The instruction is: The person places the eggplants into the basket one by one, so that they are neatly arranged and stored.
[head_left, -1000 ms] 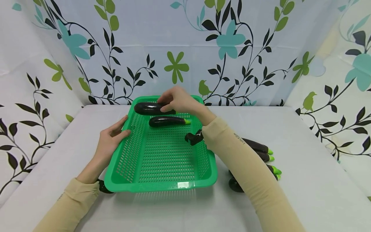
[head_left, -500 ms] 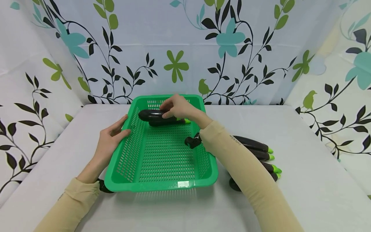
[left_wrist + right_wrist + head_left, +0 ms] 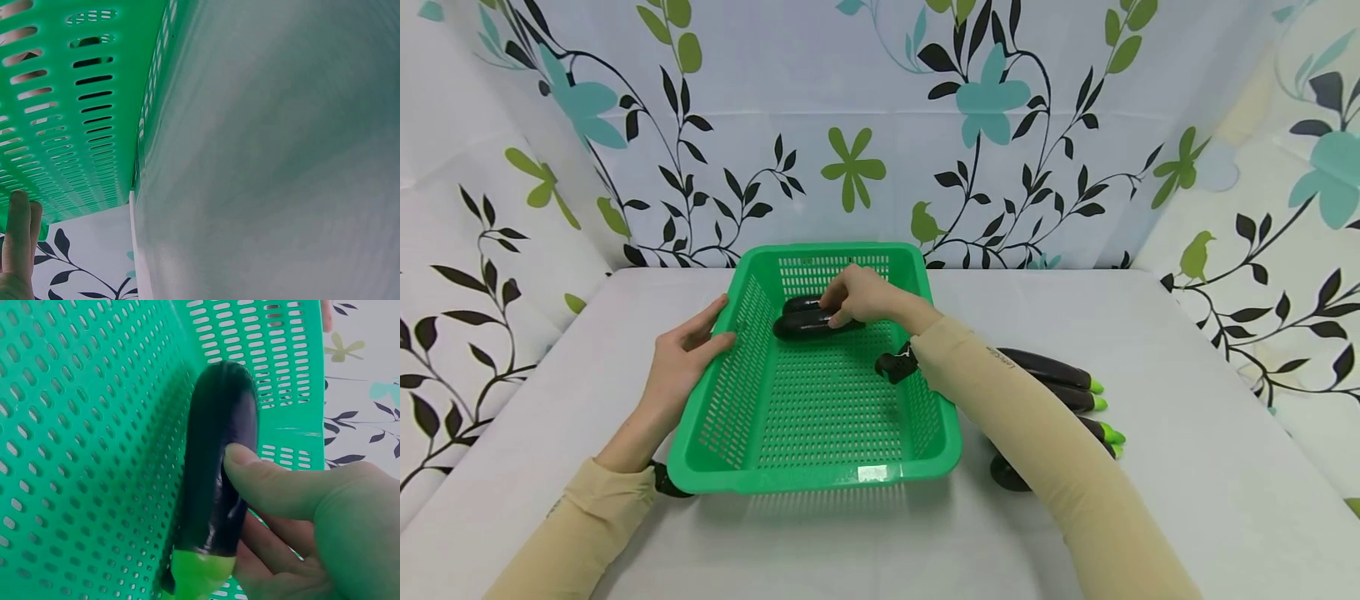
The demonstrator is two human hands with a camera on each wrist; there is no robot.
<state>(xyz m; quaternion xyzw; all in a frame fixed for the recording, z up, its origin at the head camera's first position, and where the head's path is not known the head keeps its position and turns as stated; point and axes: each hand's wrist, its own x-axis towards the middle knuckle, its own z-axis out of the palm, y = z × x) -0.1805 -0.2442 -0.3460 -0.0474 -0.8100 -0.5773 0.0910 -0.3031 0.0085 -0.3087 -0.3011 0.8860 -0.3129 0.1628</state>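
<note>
A green perforated plastic basket [image 3: 775, 481] sits on the white table. My left hand [image 3: 683, 358] holds its left rim with the thumb over the edge; in the left wrist view, fingers [image 3: 17, 234] lie against the outer wall. Inside the basket, near the far end, my right hand [image 3: 868, 297] grips a dark glossy eggplant [image 3: 801, 326]. In the right wrist view the thumb presses on this eggplant's side [image 3: 215, 444], its green cap toward the wrist. A second eggplant [image 3: 801, 303] lies just behind it, partly hidden by the held one and the hand.
Several eggplants [image 3: 1048, 367] with green caps lie on the table right of the basket, partly covered by the right sleeve [image 3: 1022, 425]. A patterned cloth [image 3: 857, 125] with leaves and flowers hangs behind and along the sides. Black wrist cameras [image 3: 895, 367] sit on the wrists.
My right hand has lowered the held eggplant into the basket and brought it nearer, from behind the other eggplant to in front of it. The left hand stays on the rim.
</note>
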